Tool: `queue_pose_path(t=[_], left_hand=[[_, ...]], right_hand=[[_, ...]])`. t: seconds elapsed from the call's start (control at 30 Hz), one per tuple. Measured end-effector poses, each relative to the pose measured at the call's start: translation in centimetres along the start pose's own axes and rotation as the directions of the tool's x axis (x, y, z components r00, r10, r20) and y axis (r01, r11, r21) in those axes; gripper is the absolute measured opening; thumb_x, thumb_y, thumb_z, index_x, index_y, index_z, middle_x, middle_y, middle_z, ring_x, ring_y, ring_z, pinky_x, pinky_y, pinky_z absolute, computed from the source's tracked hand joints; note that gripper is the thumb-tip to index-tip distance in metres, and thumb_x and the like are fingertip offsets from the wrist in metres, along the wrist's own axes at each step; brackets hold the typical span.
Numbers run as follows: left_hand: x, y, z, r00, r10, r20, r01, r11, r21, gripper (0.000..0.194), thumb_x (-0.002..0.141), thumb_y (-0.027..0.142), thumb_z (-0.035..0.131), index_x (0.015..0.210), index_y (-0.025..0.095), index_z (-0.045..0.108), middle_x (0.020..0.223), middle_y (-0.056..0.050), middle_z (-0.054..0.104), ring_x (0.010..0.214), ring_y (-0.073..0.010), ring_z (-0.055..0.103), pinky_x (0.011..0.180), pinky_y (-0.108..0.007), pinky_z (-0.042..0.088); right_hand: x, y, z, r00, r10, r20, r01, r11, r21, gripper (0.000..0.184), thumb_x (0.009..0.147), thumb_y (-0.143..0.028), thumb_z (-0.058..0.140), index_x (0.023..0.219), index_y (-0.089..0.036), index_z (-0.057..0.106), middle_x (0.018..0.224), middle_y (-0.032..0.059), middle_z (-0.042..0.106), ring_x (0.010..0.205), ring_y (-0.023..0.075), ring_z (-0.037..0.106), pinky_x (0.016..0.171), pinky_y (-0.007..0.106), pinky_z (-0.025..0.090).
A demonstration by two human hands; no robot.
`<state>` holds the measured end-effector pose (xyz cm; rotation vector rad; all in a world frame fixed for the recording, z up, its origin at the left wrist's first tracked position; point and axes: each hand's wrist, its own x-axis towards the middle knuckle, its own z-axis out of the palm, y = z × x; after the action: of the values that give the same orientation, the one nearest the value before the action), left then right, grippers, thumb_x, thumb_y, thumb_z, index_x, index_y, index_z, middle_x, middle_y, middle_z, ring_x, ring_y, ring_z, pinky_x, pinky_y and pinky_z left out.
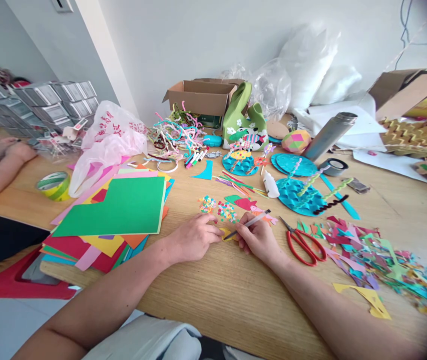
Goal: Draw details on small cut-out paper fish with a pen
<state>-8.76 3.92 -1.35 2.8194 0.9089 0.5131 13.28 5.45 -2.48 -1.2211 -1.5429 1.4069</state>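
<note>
My right hand is closed round a pen with a clear barrel, tilted over the table. Its tip meets a small yellow paper piece, mostly hidden by my fingers. My left hand has its fingers curled, with the fingertips holding the left edge of that yellow piece. Just beyond my hands are small colourful paper dots and paper fish cutouts in red, green and orange. Red-handled scissors lie spread beside my right hand.
Coloured paper sheets are stacked on the left, near tape. Paper scraps spread over the right. Behind are a glue bottle, blue honeycomb discs, a steel flask and pipe cleaners. Another person's arm rests far left.
</note>
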Motion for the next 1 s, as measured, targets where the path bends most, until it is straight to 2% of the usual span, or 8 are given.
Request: queue_pose_path(t=[0.43, 0.73, 1.0], left_hand=[[0.00, 0.09, -0.10, 1.000, 0.008, -0.003, -0.008, 1.000, -0.002, 0.032, 0.089, 0.002, 0.052, 0.110, 0.014, 0.074, 0.115, -0.004, 0.073, 0.121, -0.0263, 0.051, 0.105, -0.041, 0.046], [0.08, 0.10, -0.14, 1.000, 0.004, -0.002, -0.005, 1.000, -0.005, 0.033, 0.090, 0.003, 0.051, 0.109, 0.016, 0.074, 0.115, -0.005, 0.073, 0.122, -0.0253, 0.051, 0.106, -0.042, 0.046], [0.06, 0.06, -0.12, 1.000, 0.005, -0.001, -0.005, 1.000, 0.000, 0.032, 0.089, 0.002, 0.053, 0.109, 0.015, 0.074, 0.116, -0.003, 0.073, 0.121, -0.0255, 0.051, 0.107, -0.040, 0.045]], right_hand=[[-0.06, -0.05, 0.03, 1.000, 0.000, -0.001, 0.000, 1.000, 0.009, 0.020, 0.082, -0.032, 0.060, 0.071, -0.022, 0.046, 0.046, -0.0064, 0.056, 0.032, 0.0079, 0.049, 0.030, 0.015, 0.036], [-0.04, 0.01, 0.06, 1.000, 0.006, 0.007, -0.006, 1.000, -0.005, 0.022, 0.082, -0.035, 0.061, 0.072, -0.022, 0.046, 0.047, -0.0057, 0.056, 0.033, 0.0087, 0.050, 0.031, 0.016, 0.038], [-0.12, -0.15, 0.07, 1.000, 0.002, -0.011, -0.002, 1.000, 0.010, 0.021, 0.081, -0.033, 0.060, 0.071, -0.022, 0.046, 0.045, -0.0062, 0.056, 0.032, 0.0082, 0.048, 0.030, 0.015, 0.035]])
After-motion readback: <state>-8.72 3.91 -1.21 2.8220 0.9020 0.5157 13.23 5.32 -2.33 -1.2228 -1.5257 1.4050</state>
